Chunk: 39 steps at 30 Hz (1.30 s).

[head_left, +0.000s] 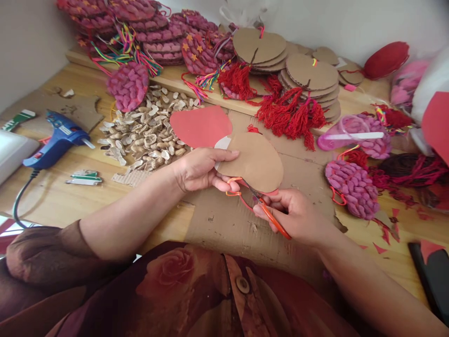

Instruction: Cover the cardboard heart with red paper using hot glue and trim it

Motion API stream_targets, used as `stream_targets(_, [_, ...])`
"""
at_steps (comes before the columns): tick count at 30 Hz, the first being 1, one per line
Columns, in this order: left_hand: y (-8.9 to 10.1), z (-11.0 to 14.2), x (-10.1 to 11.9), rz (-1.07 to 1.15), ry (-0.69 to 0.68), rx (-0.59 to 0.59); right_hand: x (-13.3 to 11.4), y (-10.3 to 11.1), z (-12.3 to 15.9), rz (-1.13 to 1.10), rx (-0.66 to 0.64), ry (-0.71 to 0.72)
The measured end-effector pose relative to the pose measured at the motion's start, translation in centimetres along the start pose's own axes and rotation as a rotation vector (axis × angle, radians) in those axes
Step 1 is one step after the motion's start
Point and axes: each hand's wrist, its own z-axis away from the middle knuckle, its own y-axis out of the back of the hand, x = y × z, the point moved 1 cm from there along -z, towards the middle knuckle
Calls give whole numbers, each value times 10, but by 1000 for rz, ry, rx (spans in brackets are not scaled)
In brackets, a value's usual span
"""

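Note:
My left hand point(203, 171) grips a rounded brown cardboard piece point(256, 161), its thumb lying on top near the left edge. White paper backing point(222, 144) shows beside the thumb, and a bit of red shows under the cardboard's lower rim. My right hand point(293, 213) is closed around orange-handled scissors point(274, 220). Their dark blades point(253, 191) lie at the lower edge of the cardboard. A curled orange-red strip or cord point(234, 186) loops by my left fingertips. Just behind, a sheet of red paper point(201, 125) rests against peanut shells point(150, 135).
A blue glue gun point(59, 140) lies at left. Stacked cardboard shapes point(259, 47) with red tassels point(291, 112) and braided pink yarn pieces point(164, 35) line the back. At right are another yarn piece point(352, 189), red scraps point(380, 248) and a dark phone-like slab point(430, 276).

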Motion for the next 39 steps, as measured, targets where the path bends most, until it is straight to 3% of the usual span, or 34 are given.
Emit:
stream_targets(8, [0,1,1,12,-3,12,4,2,-3,9,18,85])
stream_targets(14, [4,1,4,66,-101,3,8,3,5,64,79,80])
stream_targets(16, [3,2,5,111,-137,-10,9,1,7,-52,172,153])
stream_targets(21, [-2,3,0,215,-195,-79,1,-12,0,-505,599,383])
stream_targets(23, [-4,3,-3,228,-202,-113,-6,-22,-7,-637,663,413])
stream_targets(28, [-12,7,-9,201,-214,-166,-24,-46,-26,-741,610,473])
stream_targets(32, [-19,13,-9,145,-217,-185,-29,-52,-32,-732,669,464])
stream_targets(39, [-23,19,-8,122,-268,-159,-24,-58,-18,-634,730,430])
